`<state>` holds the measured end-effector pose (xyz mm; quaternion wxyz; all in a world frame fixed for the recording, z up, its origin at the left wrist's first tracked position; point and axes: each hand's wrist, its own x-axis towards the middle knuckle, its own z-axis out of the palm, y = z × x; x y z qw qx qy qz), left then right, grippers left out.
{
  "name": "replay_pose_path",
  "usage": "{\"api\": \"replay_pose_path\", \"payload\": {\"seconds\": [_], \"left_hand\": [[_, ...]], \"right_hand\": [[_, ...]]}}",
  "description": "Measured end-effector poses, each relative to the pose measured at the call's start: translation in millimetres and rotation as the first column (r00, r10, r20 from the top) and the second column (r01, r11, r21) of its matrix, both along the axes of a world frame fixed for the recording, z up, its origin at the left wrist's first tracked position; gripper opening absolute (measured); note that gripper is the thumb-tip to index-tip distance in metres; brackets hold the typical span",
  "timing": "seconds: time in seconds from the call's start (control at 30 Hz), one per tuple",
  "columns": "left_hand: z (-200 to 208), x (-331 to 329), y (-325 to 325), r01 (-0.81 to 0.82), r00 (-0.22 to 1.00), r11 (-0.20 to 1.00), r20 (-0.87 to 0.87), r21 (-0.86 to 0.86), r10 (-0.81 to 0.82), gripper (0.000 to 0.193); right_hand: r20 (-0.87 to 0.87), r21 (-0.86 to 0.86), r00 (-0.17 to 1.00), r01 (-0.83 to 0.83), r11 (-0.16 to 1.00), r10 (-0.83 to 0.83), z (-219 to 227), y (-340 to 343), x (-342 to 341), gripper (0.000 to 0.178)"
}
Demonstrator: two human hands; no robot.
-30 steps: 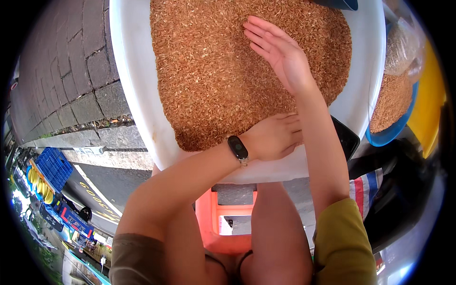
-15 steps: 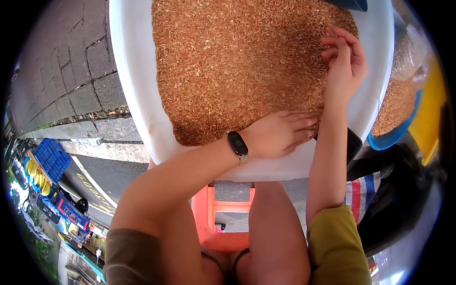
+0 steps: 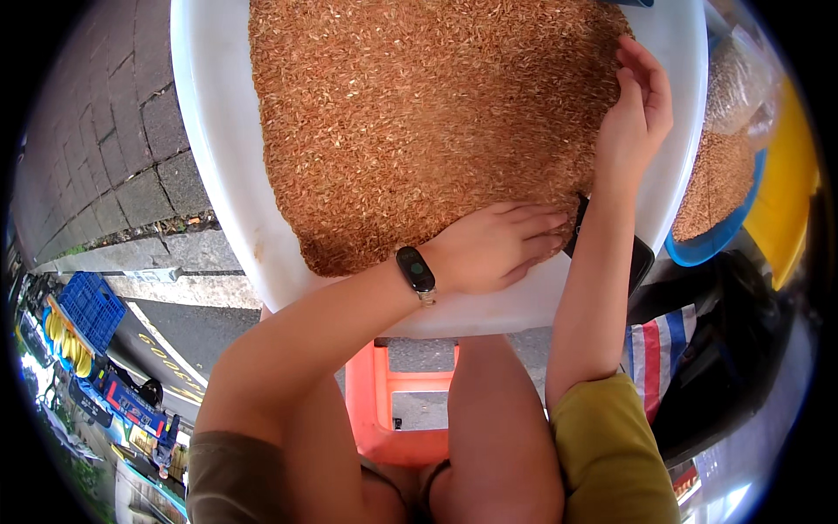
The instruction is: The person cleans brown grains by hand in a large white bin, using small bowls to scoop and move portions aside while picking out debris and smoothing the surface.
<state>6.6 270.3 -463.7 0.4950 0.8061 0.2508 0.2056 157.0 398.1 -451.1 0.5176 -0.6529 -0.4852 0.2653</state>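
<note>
A large white round tray [image 3: 229,210] holds a wide layer of reddish-brown grain [image 3: 410,122]. My left hand [image 3: 493,246], with a black band on its wrist, lies palm down with fingers together on the near edge of the grain. My right hand [image 3: 637,109] is at the right edge of the grain layer, fingers slightly curled and touching the grain beside the tray's rim. Neither hand grips anything that I can see.
An orange plastic stool [image 3: 388,406] stands below the tray between my knees. At the right sit a blue bowl [image 3: 711,240] with more grain, a clear bag, a yellow container [image 3: 786,201] and a dark bag [image 3: 733,349]. Grey paving [image 3: 105,148] lies to the left.
My right hand has swept from the middle of the grain to its right edge near the rim. My left hand has stayed at the near edge.
</note>
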Motion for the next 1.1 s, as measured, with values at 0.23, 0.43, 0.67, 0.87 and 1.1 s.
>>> {"api": "replay_pose_path", "payload": {"seconds": [0.23,0.43,0.67,0.87,1.1], "left_hand": [[0,3,0,-0.005,1.000,1.000,-0.003,-0.015,0.005,0.047],[0,-2,3,0.019,0.999,1.000,-0.040,-0.025,-0.020,0.044],[0,1,6,0.016,0.999,1.000,-0.036,-0.003,-0.016,0.035],[-5,5,1,-0.029,0.999,0.999,-0.024,0.037,0.030,0.034],[4,1,7,0.060,0.994,0.998,-0.094,-0.013,-0.061,0.039]], "right_hand": [[0.192,0.008,0.972,-0.135,0.991,0.131,-20,12,9,0.028],[0.519,0.043,0.836,-0.235,0.971,0.179,-19,12,6,0.023],[0.271,0.098,0.962,-0.046,0.994,0.018,-19,14,12,0.023],[0.260,0.021,0.965,0.024,0.999,-0.029,-8,10,-2,0.031],[0.414,-0.169,0.887,-0.143,0.975,0.202,-7,-8,-45,0.056]]}}
